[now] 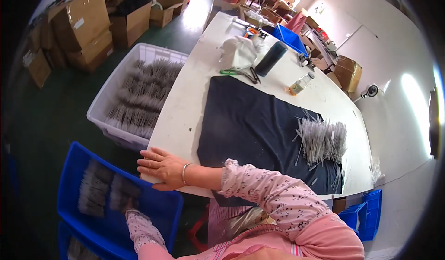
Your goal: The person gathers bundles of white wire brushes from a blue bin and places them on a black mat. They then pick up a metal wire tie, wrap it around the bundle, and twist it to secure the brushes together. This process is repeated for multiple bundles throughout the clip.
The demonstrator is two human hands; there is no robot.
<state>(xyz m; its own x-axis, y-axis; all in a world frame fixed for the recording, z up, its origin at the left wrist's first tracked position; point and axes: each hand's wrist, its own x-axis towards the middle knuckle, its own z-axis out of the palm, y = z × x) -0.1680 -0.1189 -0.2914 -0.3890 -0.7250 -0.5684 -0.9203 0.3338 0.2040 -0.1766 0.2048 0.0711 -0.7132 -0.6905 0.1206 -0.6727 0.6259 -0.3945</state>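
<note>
My right hand (162, 169) lies flat on the near left corner of the white table (178, 125), its fingers spread and nothing in them. Down to the left, my left hand (129, 206) reaches into a blue bin (153, 200). It touches the near end of a bundle of thin grey bristly sticks (121, 190); its fingers are too small and hidden to read. Beside that lies a second bundle (95, 188). A dark cloth (245, 125) covers much of the table. On its right side stands a dense pile of thin, pale, wire-like sticks (321, 142), with some loose ones around it.
A white crate (104, 98) beside the table holds rows of similar sticks. Farther up the table are a white cloth bundle (238, 51), a dark roll (272, 58), a green-handled tool (228, 72) and a bottle (301, 84). Cardboard boxes (83, 28) stand at the far left.
</note>
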